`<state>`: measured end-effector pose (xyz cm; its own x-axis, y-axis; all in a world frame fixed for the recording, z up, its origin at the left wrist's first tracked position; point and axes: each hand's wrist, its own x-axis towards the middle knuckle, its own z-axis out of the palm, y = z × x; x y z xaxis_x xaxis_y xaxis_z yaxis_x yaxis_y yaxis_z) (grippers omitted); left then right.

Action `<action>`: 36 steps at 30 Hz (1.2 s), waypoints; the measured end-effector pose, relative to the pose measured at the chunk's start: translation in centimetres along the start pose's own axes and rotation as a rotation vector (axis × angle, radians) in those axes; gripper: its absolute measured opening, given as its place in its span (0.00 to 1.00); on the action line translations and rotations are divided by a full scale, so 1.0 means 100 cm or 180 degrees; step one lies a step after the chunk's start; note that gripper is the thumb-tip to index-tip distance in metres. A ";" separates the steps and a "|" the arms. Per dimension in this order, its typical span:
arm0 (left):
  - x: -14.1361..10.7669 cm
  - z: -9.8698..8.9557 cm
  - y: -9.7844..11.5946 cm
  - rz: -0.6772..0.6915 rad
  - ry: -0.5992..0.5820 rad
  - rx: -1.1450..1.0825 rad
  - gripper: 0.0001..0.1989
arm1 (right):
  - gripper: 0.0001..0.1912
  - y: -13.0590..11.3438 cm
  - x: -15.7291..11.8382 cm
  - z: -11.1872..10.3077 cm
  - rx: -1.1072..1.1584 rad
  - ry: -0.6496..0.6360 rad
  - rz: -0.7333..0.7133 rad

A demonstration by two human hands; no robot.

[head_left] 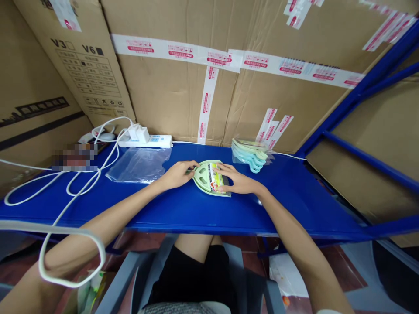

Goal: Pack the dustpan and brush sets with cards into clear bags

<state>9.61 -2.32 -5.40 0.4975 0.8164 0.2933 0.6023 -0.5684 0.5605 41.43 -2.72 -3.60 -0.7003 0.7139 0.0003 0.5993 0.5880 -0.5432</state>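
Green and flat, the pack (205, 175) lies mid-tabletop (196, 213). The left hand (178, 175) curls at its left rim, maybe gripping, I can't tell; the right hand (241, 180) spreads over its label (214, 178). Near the back edge lies a bag (139, 165).

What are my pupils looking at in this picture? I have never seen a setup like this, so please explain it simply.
There is no machine here: these are a person's bare hands. The single picture comes from a camera worn on the head, looking forward and down.

On the blue table is a rounded, light green plastic item with a printed label. The left hand has its fingertips at the item's left edge; the right hand spreads its fingers over the labelled side. How firmly either grips is unclear.

Towards the back are clear plastic bags and a white power strip on the left, and a pile of pastel items on the right.
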 end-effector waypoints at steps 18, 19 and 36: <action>0.004 0.017 -0.008 -0.0197 0.0176 -0.1358 0.16 | 0.31 -0.022 0.014 0.015 0.3184 0.1681 0.1707; 0.004 0.017 -0.008 -0.0219 0.0173 -0.1355 0.17 | 0.34 -0.023 0.015 0.018 0.3192 0.1701 0.1718; 0.002 0.011 -0.001 -0.0163 0.0170 -0.1486 0.19 | 0.20 -0.021 0.016 0.022 0.2626 0.1839 0.1105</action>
<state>10.37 -2.21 -6.28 0.4342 0.8533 0.2888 0.2740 -0.4304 0.8600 38.15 -3.64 -4.32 -0.1214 0.9925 0.0167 0.1310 0.0327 -0.9908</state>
